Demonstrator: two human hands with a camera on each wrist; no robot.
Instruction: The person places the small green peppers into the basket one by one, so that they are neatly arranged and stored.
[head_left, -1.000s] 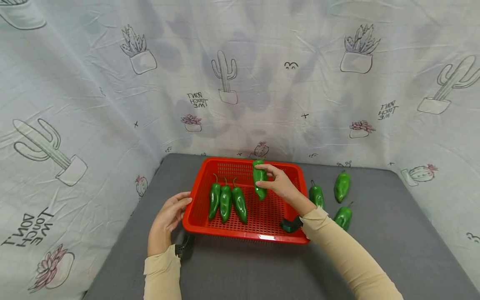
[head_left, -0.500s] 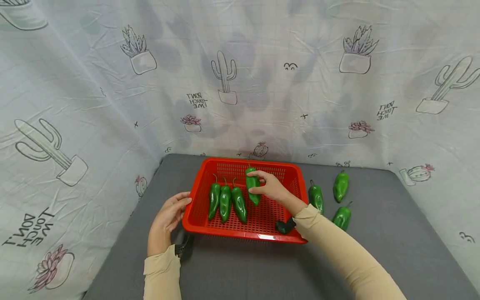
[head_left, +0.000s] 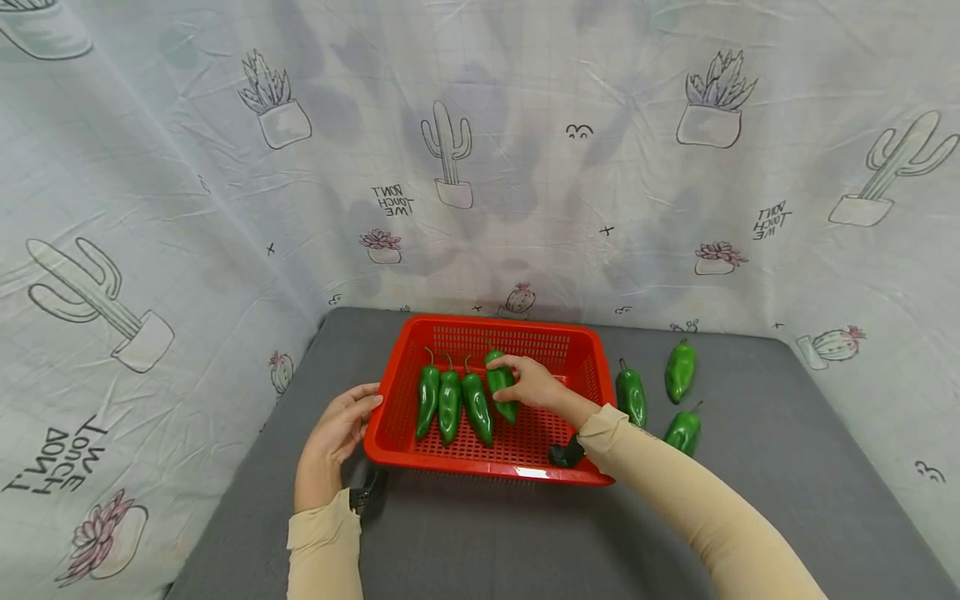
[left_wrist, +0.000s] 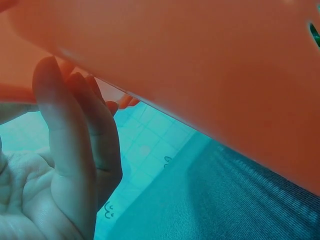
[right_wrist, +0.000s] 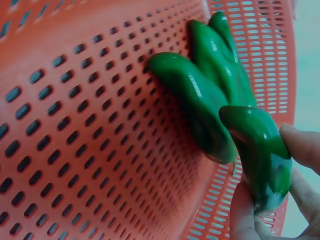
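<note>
My right hand (head_left: pixel 538 388) pinches a green pepper (head_left: pixel 498 380) between thumb and fingers, inside the red plastic basket (head_left: pixel 465 467). In the right wrist view the held pepper (right_wrist: pixel 260 150) hangs close over the perforated floor, its tip overlapping a neighbouring pepper. Three other green peppers lie side by side in the basket's left half: a left one (head_left: pixel 427 404), a middle one (head_left: pixel 450 408) and a right one (head_left: pixel 477 410). My left hand (head_left: pixel 347 423) grips the basket's left rim. In the left wrist view its fingers (left_wrist: pixel 65 125) reach up beneath the rim.
To the basket's right, three more green peppers lie on the grey table (head_left: pixel 780 467): one beside the rim (head_left: pixel 632 398), one farther back (head_left: pixel 680 372) and one partly behind the right sleeve (head_left: pixel 682 433). A printed cloth (head_left: pixel 525 167) hangs around the table.
My right hand has carried its pepper left and down, closer to the three peppers in the basket. The left hand and the basket have stayed in place.
</note>
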